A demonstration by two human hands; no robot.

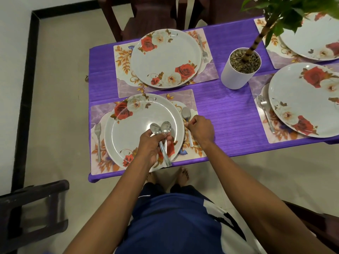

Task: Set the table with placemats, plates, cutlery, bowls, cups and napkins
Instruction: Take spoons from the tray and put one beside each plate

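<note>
Over the near rose-patterned plate (139, 129), the left hand (152, 145) grips a bunch of spoons (161, 129), while the right hand (200, 128) pinches one spoon (186, 114) lying just right of that plate on the placemat (190, 99).

- No text, label, brand, number or sign can be read anywhere in the view.
</note>
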